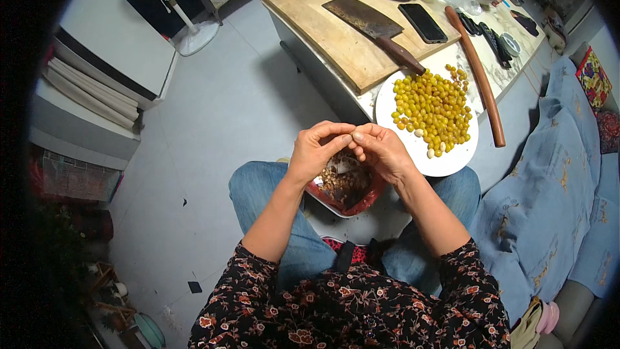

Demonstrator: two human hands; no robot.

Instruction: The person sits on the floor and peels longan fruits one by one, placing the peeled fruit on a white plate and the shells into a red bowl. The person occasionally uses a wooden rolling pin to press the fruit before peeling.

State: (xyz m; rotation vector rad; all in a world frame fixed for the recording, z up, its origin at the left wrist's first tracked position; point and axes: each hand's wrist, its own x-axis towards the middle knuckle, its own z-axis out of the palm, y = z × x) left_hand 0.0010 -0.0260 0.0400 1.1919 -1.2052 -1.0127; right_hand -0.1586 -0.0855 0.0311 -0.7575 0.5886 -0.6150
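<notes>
My left hand [322,148] and my right hand [380,150] meet fingertip to fingertip above a waste bin. Thumbs and forefingers of both pinch one small brownish piece [354,133], mostly hidden by the fingers. Below them, the bin, lined with a red plastic bag [370,202], holds many light shell bits and dark scraps [341,182]. Right of my right hand is a white plate [411,157] heaped with small yellow-green oval kernels [431,102] that look like ginkgo nuts. A few cream-coloured ones [430,153] lie near its front edge.
On the marble-patterned table [525,55], a wooden board [310,24] bears a cleaver [363,17] and a phone [422,23]. The cleaver's handle reaches over the plate. A wooden rod [477,72] overhangs the table edge. A covered sofa [537,179] stands right; a fan [186,19] is far left.
</notes>
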